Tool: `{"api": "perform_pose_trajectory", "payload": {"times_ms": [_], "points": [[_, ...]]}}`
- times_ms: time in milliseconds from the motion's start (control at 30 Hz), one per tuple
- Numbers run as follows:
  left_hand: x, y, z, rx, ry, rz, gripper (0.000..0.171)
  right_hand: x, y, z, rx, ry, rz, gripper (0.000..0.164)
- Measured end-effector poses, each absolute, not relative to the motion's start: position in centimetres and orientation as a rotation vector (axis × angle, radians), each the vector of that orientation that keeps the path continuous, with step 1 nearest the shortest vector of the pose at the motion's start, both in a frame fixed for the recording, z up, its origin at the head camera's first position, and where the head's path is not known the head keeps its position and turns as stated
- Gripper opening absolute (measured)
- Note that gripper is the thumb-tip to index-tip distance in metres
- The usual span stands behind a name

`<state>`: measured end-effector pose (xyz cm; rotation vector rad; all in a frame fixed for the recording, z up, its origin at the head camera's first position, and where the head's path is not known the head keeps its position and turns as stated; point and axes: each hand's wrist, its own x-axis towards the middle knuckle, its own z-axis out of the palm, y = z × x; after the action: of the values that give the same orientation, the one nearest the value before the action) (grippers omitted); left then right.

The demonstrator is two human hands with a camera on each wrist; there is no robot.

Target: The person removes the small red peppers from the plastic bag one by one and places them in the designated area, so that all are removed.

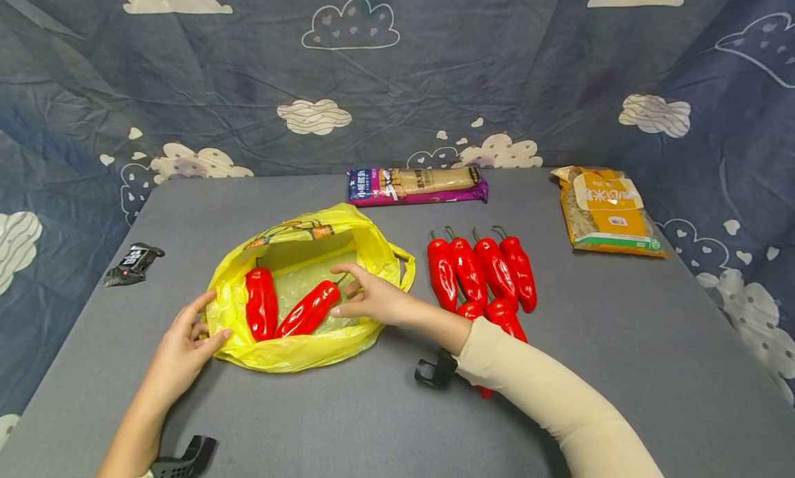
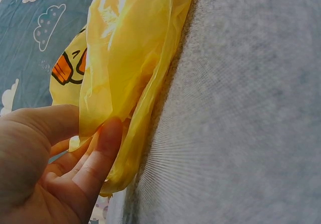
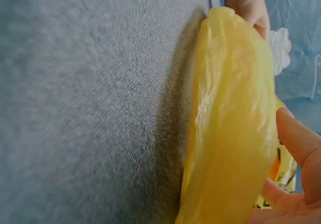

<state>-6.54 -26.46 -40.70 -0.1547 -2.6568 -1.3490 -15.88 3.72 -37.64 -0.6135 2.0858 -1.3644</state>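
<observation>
A yellow plastic bag [image 1: 298, 354] lies open-mouthed on the table, a cartoon print on its far side. My left hand [image 1: 180, 347] holds the bag's left end, thumb and fingers on the film, as the left wrist view also shows with the hand [image 2: 75, 169]. Inside the bag are two red peppers, one upright pepper [image 1: 261, 304] at the left and one slanted pepper [image 1: 310, 309] beside it. Over the bag's mouth, my right hand [image 1: 373, 295] has its thumb and fingers spread apart around the slanted pepper's stem end, gripping nothing.
Several more red peppers [image 1: 468, 271] lie right of the bag, some partly under the right forearm. Farther back are a purple noodle packet [image 1: 416, 186] and an orange-and-clear food packet [image 1: 611, 212]. A small black wrapper [image 1: 133, 264] lies at the left.
</observation>
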Motion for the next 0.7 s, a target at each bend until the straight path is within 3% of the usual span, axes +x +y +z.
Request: {"api": "perform_pose_trajectory", "payload": {"times_ms": [433,700], "points": [[-6.6,-26.4,-40.7,-0.136,-2.646,-1.362,0.065,-17.5,0.5,-38.4,-0.590,2.002,-1.412,0.067],[-6.5,-26.4,-40.5,-0.141,-2.677,-1.339,0.064,-17.7,-0.9,-38.7,-0.677,2.167,-1.271,0.056]]}}
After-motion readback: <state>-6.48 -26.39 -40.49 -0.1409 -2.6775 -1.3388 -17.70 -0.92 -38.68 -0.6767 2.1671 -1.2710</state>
